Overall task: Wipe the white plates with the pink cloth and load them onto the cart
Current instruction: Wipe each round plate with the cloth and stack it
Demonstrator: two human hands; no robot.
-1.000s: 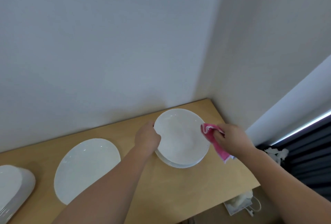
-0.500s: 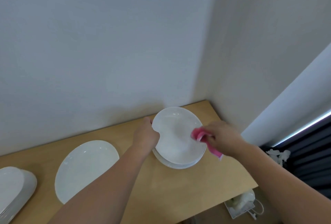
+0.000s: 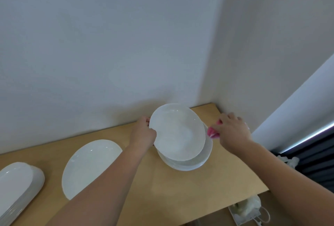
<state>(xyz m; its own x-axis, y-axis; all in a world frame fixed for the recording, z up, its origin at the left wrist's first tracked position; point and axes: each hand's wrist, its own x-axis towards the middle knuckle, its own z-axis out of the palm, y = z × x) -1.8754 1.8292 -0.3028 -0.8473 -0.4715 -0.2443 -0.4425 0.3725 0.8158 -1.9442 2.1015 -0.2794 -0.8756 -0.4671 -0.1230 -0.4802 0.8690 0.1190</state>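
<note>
Head view: a wooden table (image 3: 207, 189) set into the corner of two pale walls, seen from above with both bare forearms reaching forward.
Left hand (image 3: 143, 134): closed on the left rim of the top plate (image 3: 178, 132), thumb over the upper face, fingers curled behind the rim.
Top plate: white, round, tilted with its left side raised; its right side lies over the plate stack (image 3: 188, 164) below it.
Plate stack: white plates piled flat on the table near the corner, showing beneath and to the right of the tilted plate.
Right hand (image 3: 232, 132): fingers bunched together on the pink cloth (image 3: 212, 132), back of the hand toward the camera, just beside the right rim of the plates.
Pink cloth: crumpled, mostly hidden under the fingers; a small fold shows at the hand's left edge, close to the plate rim. Contact with the rim cannot be told.
Single plate (image 3: 88, 166): white, lying flat on the table left of the stack, partly covered by the left forearm.
Second pile (image 3: 17, 187): white plates at the far left edge of the table, cut off by the frame.
Floor items: a white bag (image 3: 248, 209) below the table's right end; details too blurred to tell.
Right edge: a dark curtain (image 3: 316, 160) with a bright strip of light above it.
Cart: not visible.
</note>
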